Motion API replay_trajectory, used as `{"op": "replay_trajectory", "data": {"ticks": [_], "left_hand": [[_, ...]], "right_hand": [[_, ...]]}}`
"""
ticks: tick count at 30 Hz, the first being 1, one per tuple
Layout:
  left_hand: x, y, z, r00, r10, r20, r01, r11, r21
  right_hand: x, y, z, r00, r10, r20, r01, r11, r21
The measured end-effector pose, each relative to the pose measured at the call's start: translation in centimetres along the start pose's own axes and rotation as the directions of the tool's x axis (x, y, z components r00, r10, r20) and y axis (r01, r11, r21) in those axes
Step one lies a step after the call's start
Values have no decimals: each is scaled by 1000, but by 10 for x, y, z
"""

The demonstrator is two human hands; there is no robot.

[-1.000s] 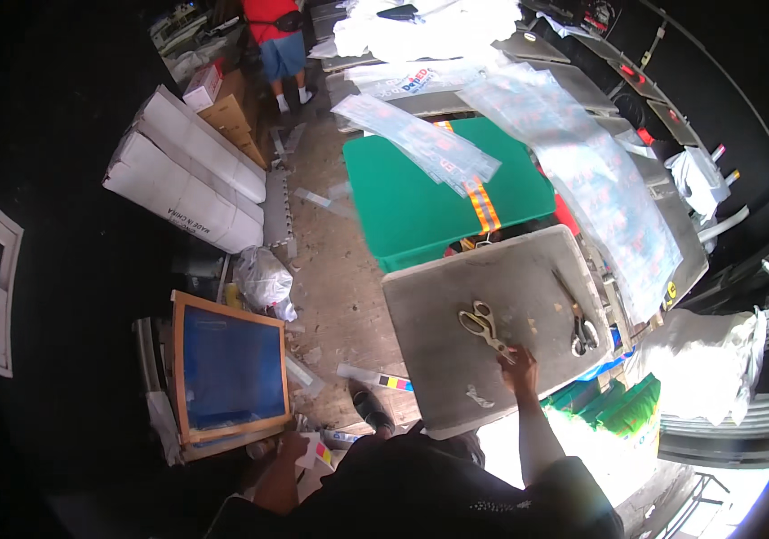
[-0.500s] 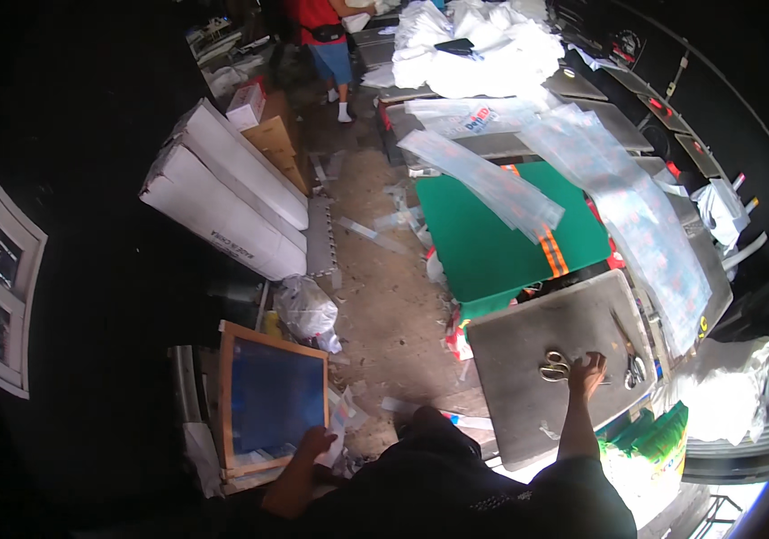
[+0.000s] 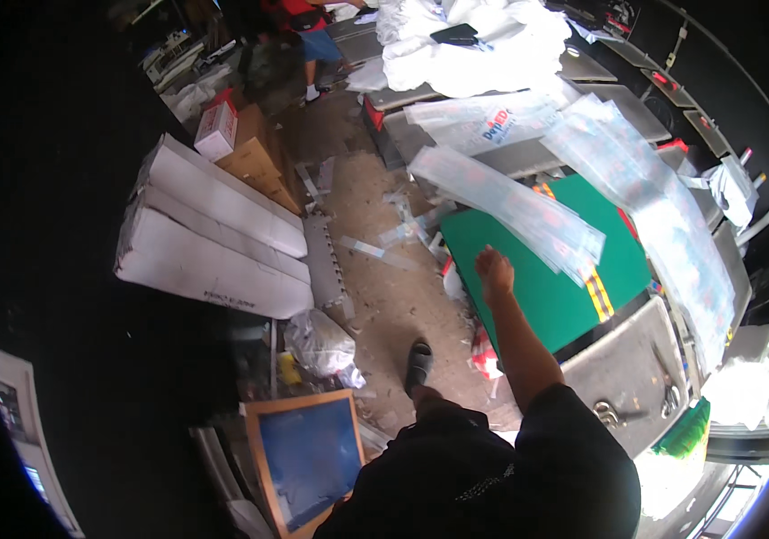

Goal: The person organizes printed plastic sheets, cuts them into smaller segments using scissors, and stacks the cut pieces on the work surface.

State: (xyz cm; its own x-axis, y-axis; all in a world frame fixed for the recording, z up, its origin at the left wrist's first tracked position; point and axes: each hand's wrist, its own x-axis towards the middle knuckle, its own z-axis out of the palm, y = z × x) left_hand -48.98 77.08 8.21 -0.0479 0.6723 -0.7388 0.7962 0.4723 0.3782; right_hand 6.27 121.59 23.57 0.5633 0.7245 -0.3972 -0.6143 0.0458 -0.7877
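My right hand (image 3: 495, 269) is extended over the left edge of the green board (image 3: 537, 301), fingers loosely bent and apart, holding nothing that I can see. Just beyond it, long translucent printed strips (image 3: 506, 202) lie across the board, which has an orange striped band (image 3: 600, 296). Behind my forearm, the grey platen (image 3: 622, 359) holds gold-toned scissors (image 3: 606, 413) and another pair of scissors (image 3: 670, 400). My left hand is out of view.
A co-worker (image 3: 317, 45) in red stands near a white fabric pile (image 3: 470, 63). At left are long white cartons (image 3: 213, 251), brown boxes (image 3: 254, 171), a bag (image 3: 320, 346) and a framed blue screen (image 3: 303, 454). Scraps litter the floor (image 3: 366, 296). Plastic sheets (image 3: 636, 189) cover the right-hand platens.
My right hand has left the scissors on the grey platen and moved forward and left over the green board. My left hand has dropped out of view. The co-worker's legs have shifted.
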Motion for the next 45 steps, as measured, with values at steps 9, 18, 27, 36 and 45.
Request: {"op": "replay_trajectory", "data": {"ticks": [9,18,27,36,45], "left_hand": [[195,110,-198,948,-173,-268,-48,753,-657],[304,338,-298,957,280,69,-287,948,135],[478,565,-435,744,611,271,-667,706,239],[504,781,-476,675,711,199,-555,667,-497],[424,790,-379,186,113,976,-22,994,-110]], "right_hand": [[88,41,128,931,362,-49,-342,911,228],[146,47,140,851,459,-254,-371,869,328],[185,27,176,731,255,-634,51,905,422],[209,16,170,344,66,-937,174,976,133],[178,-14,207,622,-70,-780,602,680,419]]}}
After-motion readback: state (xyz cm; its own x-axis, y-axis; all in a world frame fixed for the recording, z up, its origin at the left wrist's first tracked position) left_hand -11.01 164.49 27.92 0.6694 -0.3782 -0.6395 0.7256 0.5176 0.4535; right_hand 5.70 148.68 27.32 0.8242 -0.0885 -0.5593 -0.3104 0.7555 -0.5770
